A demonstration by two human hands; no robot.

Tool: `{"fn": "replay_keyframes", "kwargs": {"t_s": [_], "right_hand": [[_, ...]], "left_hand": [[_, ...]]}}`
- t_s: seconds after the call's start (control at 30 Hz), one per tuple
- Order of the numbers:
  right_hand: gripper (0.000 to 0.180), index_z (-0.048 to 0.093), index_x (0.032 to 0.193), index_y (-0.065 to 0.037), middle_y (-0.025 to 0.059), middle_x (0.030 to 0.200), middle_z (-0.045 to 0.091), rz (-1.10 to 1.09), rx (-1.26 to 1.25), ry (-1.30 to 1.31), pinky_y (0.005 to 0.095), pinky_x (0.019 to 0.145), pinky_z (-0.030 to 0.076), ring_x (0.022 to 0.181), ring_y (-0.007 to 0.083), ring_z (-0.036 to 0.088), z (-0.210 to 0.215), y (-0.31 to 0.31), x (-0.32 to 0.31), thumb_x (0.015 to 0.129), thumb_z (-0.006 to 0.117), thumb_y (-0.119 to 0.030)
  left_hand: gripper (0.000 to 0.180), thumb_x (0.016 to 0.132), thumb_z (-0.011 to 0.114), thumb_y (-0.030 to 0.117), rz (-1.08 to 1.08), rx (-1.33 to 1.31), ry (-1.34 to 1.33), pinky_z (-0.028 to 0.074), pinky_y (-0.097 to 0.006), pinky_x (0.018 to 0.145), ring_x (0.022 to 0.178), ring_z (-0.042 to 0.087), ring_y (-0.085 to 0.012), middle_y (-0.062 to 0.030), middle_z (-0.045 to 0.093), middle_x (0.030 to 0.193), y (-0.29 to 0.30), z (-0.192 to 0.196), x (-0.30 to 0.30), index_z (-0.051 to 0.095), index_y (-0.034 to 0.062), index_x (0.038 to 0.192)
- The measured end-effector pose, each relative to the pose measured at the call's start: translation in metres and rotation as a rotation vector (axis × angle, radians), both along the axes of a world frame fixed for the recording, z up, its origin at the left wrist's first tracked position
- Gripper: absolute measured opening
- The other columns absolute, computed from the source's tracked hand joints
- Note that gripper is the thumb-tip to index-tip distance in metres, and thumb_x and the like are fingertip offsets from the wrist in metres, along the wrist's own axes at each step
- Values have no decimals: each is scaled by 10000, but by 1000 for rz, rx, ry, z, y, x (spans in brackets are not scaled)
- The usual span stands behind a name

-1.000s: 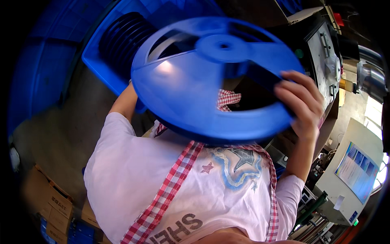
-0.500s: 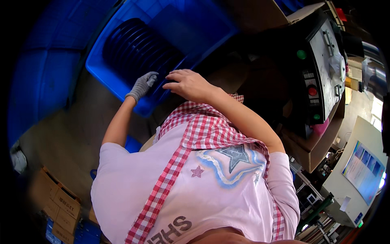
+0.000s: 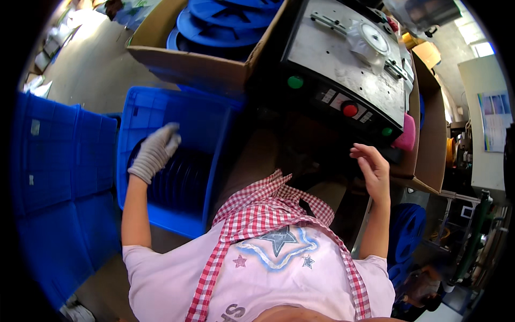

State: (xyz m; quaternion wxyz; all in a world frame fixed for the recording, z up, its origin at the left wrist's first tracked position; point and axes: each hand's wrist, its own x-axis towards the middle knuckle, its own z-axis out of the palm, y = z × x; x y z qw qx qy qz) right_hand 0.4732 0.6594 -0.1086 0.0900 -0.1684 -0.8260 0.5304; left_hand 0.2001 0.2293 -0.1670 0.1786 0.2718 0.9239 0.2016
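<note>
My left hand [image 3: 155,153], in a pale knitted glove, hovers over a blue plastic crate [image 3: 179,226]. Its fingers point away from me with the thumb apart, and nothing shows in them. Below it, a row of dark blue round discs, like reel flanges [image 3: 185,180], stands on edge inside the crate. My bare right hand [image 3: 373,166] is raised in the air, close to the front of a black machine with a metal top [image 3: 327,59]. Its fingers are slightly bent and the thumb is spread, with no object in it.
Beyond the crate, a cardboard box [image 3: 188,67] holds blue reels [image 3: 230,27]. Green and red buttons [image 3: 350,110] line the machine's front, beside a pink object [image 3: 406,134]. Stacked blue crates [image 3: 51,161] stand left. Another cardboard box [image 3: 432,155] and blue reels [image 3: 407,231] are at right.
My hands have moved apart from beside each other at the discs. The right hand has gone right, towards the machine; the left stays over the crate. The view has turned towards the machine.
</note>
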Motion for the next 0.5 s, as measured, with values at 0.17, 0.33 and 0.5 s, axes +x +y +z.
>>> {"fn": "replay_keyframes", "kwargs": {"t_s": [0.17,0.33,0.5], "right_hand": [[267,634,1111,38,94,980,639,-208,128,53,254,828,480,902,146,626,51,68,35,864,541,78],[228,638,1144,-12,50,953,654,-435,281,155,235,802,485,870,94,609,85,194,77,936,558,-59],[290,647,1162,-93,71,913,679,-604,512,-264,266,766,513,829,125,648,47,333,110,900,607,-210]], "left_hand": [[402,904,600,69,-249,538,123,524,-316,814,910,640,-208,-132,648,1004,181,99,-112,529,81,1299],[538,859,626,125,-519,-16,713,433,-415,984,1121,562,-378,-224,572,1242,275,40,-250,446,47,1360],[538,855,603,194,-422,-102,661,419,-432,989,1139,550,-379,-241,570,1235,329,-44,-373,460,54,1355]]}}
